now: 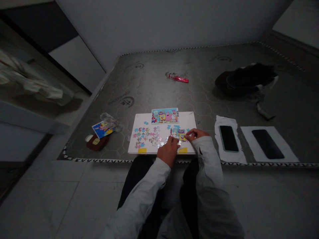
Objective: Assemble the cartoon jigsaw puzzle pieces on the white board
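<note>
Two bare hands: over the right half of the flat, white, rectangular board (186, 119); left hand (168, 152) at the near edge, right hand (196, 134) at the right edge.
Joined section: a partly assembled patch of multicoloured cartoon jigsaw (175, 129), on the board's right half; it lies beyond the left fingertips and leftward of the right hand, whose fingertips reach its right margin. Neither hand is clearly nearer; the patch's long axis is partly covered and cannot be told.
Left grasp: fingers bent, tips lowered; whether they pin a piece cannot be told.
Right grasp: thumb and fingertips drawn close together; any piece between them is too small to confirm.
Loose pieces: small, knobbed, pink-and-blue jigsaw pieces (142, 134), scattered over the board's left half.
Picture card: a thin, rectangular, printed cartoon card (165, 116), overlapping the board's far edge, long axis parallel to it.
Tabs: two flat yellow rectangles (142, 150), along the board's near edge.
Support: a grey, hexagon-patterned mattress-like surface (149, 89), beneath the board.
</note>
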Motion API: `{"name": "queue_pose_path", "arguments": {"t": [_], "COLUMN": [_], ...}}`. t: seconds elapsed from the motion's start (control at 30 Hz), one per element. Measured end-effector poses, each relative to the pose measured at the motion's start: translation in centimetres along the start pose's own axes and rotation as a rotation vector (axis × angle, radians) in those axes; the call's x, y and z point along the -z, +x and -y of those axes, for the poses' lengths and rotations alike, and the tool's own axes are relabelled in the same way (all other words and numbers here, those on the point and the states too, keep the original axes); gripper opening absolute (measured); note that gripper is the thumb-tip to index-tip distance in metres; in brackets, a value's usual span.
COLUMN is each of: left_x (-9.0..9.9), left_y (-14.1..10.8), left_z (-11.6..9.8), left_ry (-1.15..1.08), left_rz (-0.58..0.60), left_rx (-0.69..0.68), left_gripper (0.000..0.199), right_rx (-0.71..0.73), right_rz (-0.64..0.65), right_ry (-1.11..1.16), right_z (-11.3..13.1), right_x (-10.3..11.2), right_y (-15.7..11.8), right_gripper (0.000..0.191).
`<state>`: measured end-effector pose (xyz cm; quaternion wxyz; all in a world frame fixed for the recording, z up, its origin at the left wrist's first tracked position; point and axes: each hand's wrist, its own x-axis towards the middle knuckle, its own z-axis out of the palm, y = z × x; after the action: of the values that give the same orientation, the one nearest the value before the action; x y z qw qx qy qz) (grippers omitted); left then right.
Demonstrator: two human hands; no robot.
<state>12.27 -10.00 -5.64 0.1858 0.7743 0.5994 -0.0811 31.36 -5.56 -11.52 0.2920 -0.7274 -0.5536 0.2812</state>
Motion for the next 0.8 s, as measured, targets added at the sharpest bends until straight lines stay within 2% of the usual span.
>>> {"name": "queue_pose_path", "arguments": {"t": [0.13,0.37,0.63,0.8], "left_x": [-0.2,-0.8,-1.8,-1.6], "left_y": [-0.1,-0.5,-0.4,-0.5], "left_z": [0.3,1.0,1.1,1.1], "left_ry": [0.004,0.048,0.06,0.062], "left_rz": [-0.022,-0.051,-0.108,-0.112], "left_rx": [-0.01,-0.104,-0.134,-0.129], "left_gripper": [0.042,0.05,0.049,0.048], "right_rx": [0.0,-0.011,-0.002,0.019], "right_rz": [0.01,0.01,-0.008,-0.003], "right_ry": [-0.008,-0.009,0.007,-0.003], "right_z": [-0.2,-0.5,-0.9,-0.6], "right_x": [0.0,-0.2,-0.6,-0.3], "right_y": [0.1,0.3,0.3,0.2], "right_gripper": [0.037,0.025,0.033,0.027]}}
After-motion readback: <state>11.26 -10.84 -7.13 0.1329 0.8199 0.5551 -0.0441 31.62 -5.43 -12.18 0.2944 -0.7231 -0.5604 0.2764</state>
